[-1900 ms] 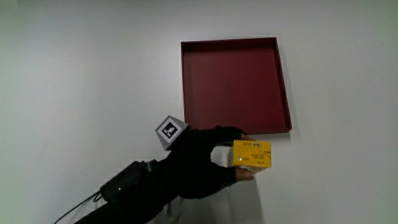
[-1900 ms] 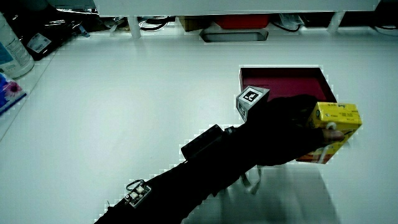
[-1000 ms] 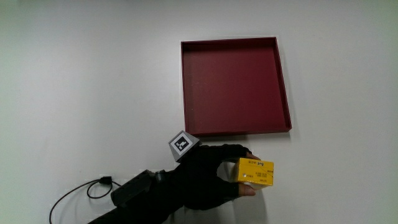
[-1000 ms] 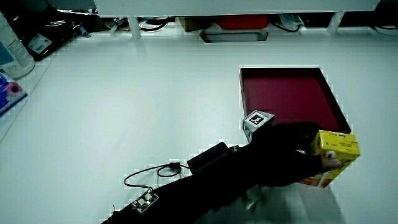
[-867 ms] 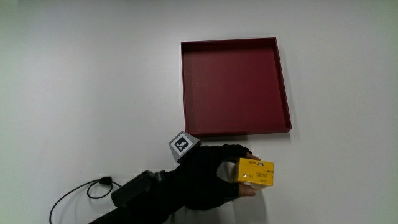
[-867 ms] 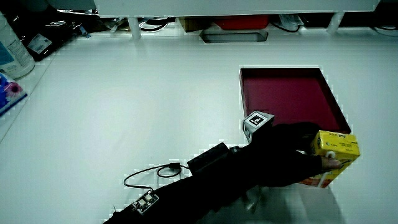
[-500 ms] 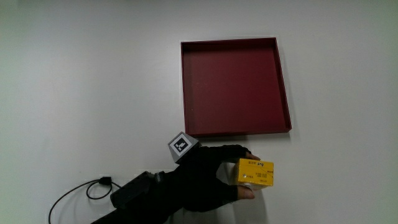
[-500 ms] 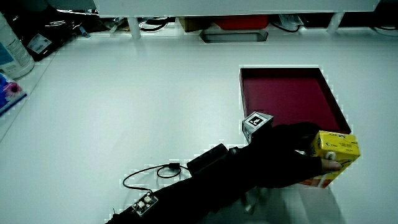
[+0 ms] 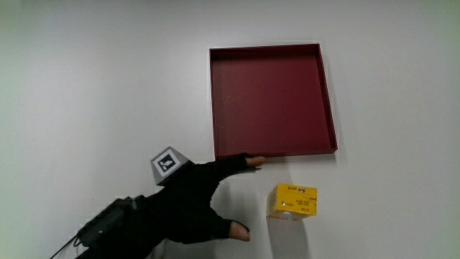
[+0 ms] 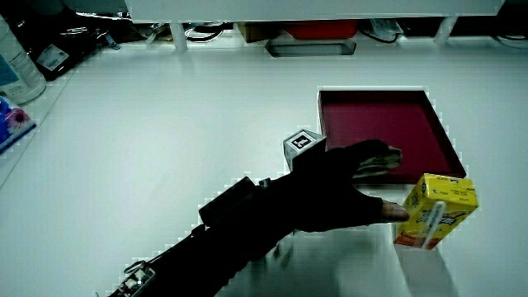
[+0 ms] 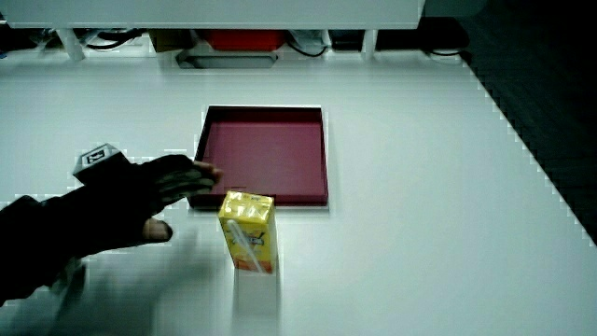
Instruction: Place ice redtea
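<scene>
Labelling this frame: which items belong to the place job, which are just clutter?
Job:
carton, upright on the table, nearer the person than the tray
hand, open beside the carton, holding nothing

Lying about:
tray, nothing in it
bottle at the table's edge

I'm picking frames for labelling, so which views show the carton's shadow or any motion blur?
Main view: the yellow carton is sharp, with a soft grey shadow on the table nearer the person. In both side views the carton is crisp, while the hand smears at its fingertips by the red tray.
</scene>
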`<action>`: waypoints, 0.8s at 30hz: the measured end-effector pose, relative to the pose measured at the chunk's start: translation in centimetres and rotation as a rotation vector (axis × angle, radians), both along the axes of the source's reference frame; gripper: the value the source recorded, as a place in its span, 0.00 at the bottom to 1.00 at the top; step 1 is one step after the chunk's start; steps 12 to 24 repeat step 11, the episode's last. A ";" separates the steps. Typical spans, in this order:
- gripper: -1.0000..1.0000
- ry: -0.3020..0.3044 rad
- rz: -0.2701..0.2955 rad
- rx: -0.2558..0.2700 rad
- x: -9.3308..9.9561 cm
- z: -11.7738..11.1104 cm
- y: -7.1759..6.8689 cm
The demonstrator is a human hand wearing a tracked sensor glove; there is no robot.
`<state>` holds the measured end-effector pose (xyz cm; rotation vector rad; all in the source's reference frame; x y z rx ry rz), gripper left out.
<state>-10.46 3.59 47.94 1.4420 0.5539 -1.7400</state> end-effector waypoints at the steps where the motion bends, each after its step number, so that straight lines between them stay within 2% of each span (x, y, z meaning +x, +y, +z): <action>1: 0.00 0.003 0.006 0.002 -0.4 -0.4 -0.2; 5: 0.00 -0.045 0.033 -0.033 -2.4 -1.9 -1.0; 6: 0.00 -0.069 0.044 -0.024 -3.0 -2.3 -1.3; 9: 0.00 -0.090 0.063 0.018 -4.3 -3.0 -1.9; 11: 0.00 -0.122 0.088 0.022 -5.2 -3.4 -2.2; 24: 0.00 -0.122 0.088 0.022 -5.2 -3.4 -2.2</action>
